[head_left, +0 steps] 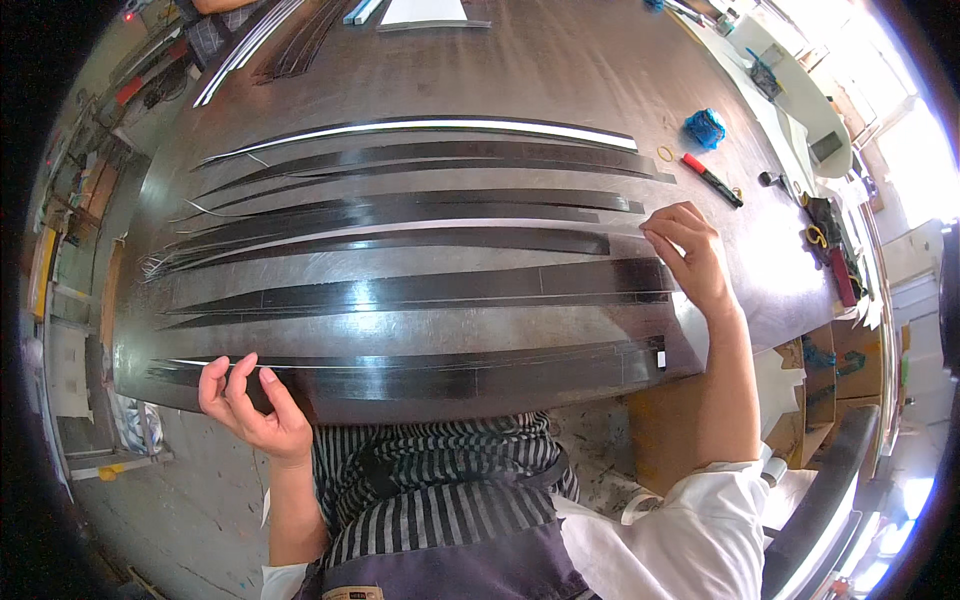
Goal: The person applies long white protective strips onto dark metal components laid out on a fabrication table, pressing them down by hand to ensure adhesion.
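Observation:
Long, thin black strips lie across the dark metal table (560, 80) in several rows, tapering toward their left ends. My right hand (692, 258) is at the right side, thumb and forefinger closed on the end of a narrow pale strip (430, 226) that runs left among the black ones. At the near left, my left hand (255, 405) has its fingers curved but apart, over the left end of the nearest black strips (430, 380). A wider pair of black strips (450, 285) lies between this row and the pale strip.
A red marker (712, 180), a crumpled blue bundle (705, 128) and a yellow rubber band (665, 154) lie at the right. Yellow-handled scissors (815, 237) sit by the right edge. White strips (245, 50) and a white sheet (425, 12) are at the back, near another person's arm (215, 5).

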The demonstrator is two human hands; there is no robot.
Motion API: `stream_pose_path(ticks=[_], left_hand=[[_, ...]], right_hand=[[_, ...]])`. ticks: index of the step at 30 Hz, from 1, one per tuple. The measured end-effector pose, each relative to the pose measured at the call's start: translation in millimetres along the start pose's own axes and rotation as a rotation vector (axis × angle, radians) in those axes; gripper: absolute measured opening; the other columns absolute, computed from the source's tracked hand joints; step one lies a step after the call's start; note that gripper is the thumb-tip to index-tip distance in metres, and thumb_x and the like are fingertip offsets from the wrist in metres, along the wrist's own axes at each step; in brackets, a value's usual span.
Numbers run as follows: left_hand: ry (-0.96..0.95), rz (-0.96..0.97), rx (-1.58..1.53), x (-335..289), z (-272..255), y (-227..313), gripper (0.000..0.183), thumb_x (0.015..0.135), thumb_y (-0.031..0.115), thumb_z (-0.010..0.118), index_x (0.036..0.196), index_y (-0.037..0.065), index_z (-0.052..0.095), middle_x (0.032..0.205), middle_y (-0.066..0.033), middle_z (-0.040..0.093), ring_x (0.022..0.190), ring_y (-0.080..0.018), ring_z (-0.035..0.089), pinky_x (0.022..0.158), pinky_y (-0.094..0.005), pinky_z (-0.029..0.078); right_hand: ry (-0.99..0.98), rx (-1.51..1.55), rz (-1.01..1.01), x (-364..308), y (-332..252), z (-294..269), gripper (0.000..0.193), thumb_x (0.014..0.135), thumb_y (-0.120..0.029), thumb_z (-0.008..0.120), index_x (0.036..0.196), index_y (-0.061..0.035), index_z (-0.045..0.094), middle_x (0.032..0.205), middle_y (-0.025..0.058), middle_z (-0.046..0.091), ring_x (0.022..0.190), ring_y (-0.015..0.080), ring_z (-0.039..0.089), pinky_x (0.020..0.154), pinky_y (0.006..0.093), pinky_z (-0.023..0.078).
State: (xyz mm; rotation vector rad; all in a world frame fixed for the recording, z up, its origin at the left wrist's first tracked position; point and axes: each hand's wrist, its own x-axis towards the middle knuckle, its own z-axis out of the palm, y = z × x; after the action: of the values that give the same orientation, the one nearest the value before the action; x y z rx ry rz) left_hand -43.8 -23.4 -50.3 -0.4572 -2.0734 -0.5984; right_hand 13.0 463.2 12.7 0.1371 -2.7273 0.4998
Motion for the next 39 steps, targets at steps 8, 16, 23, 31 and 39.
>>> stream_pose_path(ticks=[8, 16, 23, 31, 39], left_hand=[[-0.021, -0.032, -0.026, -3, -2, -2, 0.017, 0.091, 0.001, 0.059, 0.107, -0.002, 0.063, 0.123, -0.0178, 0.049, 0.114, -0.0295, 0.049, 0.095, -0.0402, 0.042], [-0.040, -0.016, -0.015, -3, -5, -2, 0.016, 0.092, 0.001, 0.060, 0.108, -0.001, 0.063, 0.124, -0.0165, 0.049, 0.112, -0.0284, 0.051, 0.093, -0.0390, 0.044], [-0.038, -0.006, -0.004, -1, -4, -3, 0.017, 0.091, 0.002, 0.061, 0.107, 0.001, 0.064, 0.122, -0.0163, 0.051, 0.113, -0.0301, 0.050, 0.092, -0.0404, 0.042], [-0.056, -0.031, -0.019, 3, -3, 3, 0.016, 0.091, 0.001, 0.061, 0.106, 0.001, 0.063, 0.122, -0.0153, 0.051, 0.115, -0.0303, 0.050, 0.096, -0.0412, 0.040], [-0.436, 0.000, -0.575, 5, -33, 38, 0.015, 0.088, -0.001, 0.061, 0.101, 0.003, 0.067, 0.113, -0.0132, 0.056, 0.105, -0.0239, 0.056, 0.087, -0.0355, 0.048]], right_hand=[[0.003, 0.114, 0.029, -35, -33, 6, 0.019, 0.077, -0.003, 0.074, 0.096, -0.0015, 0.072, 0.097, 0.0086, 0.065, 0.093, 0.0274, 0.061, 0.081, 0.0365, 0.051], [0.085, 0.271, 0.340, -10, -37, 11, 0.020, 0.081, -0.009, 0.074, 0.097, 0.0010, 0.071, 0.095, 0.0117, 0.069, 0.087, 0.0219, 0.064, 0.081, 0.0337, 0.051], [-0.222, 0.124, 0.570, 38, -30, 26, 0.027, 0.075, -0.018, 0.081, 0.088, 0.0003, 0.066, 0.071, 0.0126, 0.064, 0.069, 0.0199, 0.064, 0.066, 0.0341, 0.050], [-0.033, 0.399, 0.337, 23, -56, -4, 0.018, 0.081, -0.006, 0.074, 0.096, -0.0001, 0.066, 0.082, 0.0057, 0.067, 0.074, 0.0120, 0.062, 0.069, 0.0280, 0.050], [0.097, 0.792, 0.046, -38, -139, -32, 0.004, 0.081, 0.001, 0.065, 0.081, 0.0049, 0.066, 0.086, 0.0116, 0.066, 0.072, 0.0176, 0.063, 0.064, 0.0257, 0.050]])
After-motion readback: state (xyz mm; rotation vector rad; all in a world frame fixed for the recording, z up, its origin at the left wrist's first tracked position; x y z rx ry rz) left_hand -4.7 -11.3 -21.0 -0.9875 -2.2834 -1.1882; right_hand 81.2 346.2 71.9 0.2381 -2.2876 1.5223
